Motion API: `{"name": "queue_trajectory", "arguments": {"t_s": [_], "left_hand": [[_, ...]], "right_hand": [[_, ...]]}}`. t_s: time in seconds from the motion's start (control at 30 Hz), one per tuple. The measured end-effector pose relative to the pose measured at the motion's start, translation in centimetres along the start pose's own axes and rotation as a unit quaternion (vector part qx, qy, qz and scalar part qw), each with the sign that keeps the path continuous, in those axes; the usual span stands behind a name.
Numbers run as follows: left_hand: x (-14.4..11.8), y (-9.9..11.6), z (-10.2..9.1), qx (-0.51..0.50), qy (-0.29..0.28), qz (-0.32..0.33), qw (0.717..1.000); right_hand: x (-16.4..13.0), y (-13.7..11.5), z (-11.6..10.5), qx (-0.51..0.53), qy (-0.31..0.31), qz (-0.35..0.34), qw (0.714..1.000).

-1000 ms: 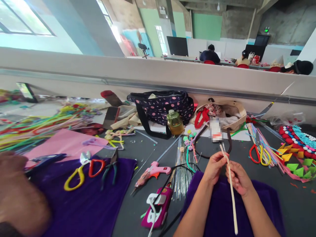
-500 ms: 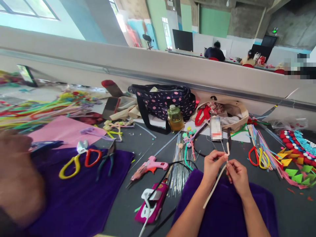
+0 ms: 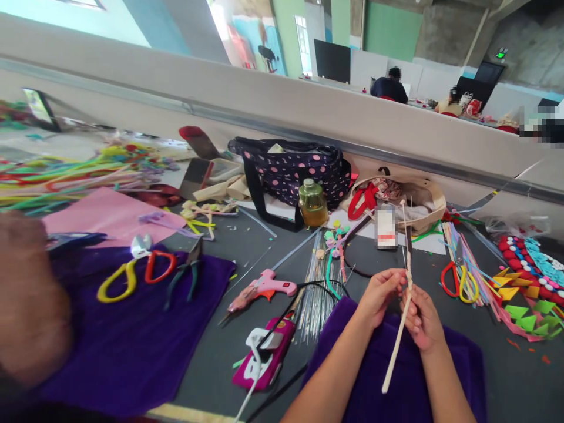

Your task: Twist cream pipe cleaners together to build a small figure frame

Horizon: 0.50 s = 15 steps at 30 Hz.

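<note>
Stick (image 3: 399, 335), pale and thin, stands nearly upright between both hands over the purple cloth (image 3: 396, 376) at the near edge of the table (image 3: 264, 247), its lower end hanging free over the cloth and its top reaching up in front of the cream bag (image 3: 423, 205). The left hand (image 3: 381, 294) pinches it near the upper part with thumb and fingertips closed on it; the right hand (image 3: 420, 320) has its grip shut on the same stretch just below, so the two hands touch around the stick. A fine wire seems to run up from the pinch, though it is too thin to be sure. By the look of it the step in hand is winding or binding something along the stick, about at its upper third. The next move would call for one hand to keep the stick steady while the other turns or slides along it, keeping tension so that nothing slips loose. Just to the left lie a bundle of wires (image 3: 319, 288), a pink glue gun (image 3: 262, 289) and a pink plug strip (image 3: 264, 355); red and yellow scissors (image 3: 458, 279) lie to the right. Another person's blurred arm (image 3: 26, 305) shows at the far left.
</note>
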State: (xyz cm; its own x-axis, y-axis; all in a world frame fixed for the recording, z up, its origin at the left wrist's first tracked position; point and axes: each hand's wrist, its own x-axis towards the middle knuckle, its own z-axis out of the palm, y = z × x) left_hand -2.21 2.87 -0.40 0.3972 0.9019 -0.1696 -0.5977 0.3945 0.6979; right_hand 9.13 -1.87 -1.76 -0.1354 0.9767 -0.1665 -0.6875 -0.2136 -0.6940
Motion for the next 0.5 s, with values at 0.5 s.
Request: {"name": "queue_trajectory", "arguments": {"t_s": [0.5], "left_hand": [[-0.17, 0.06, 0.31, -0.09, -0.008, -0.006, 0.996]], "right_hand": [[-0.18, 0.45, 0.63, -0.04, -0.022, 0.01, 0.999]]}}
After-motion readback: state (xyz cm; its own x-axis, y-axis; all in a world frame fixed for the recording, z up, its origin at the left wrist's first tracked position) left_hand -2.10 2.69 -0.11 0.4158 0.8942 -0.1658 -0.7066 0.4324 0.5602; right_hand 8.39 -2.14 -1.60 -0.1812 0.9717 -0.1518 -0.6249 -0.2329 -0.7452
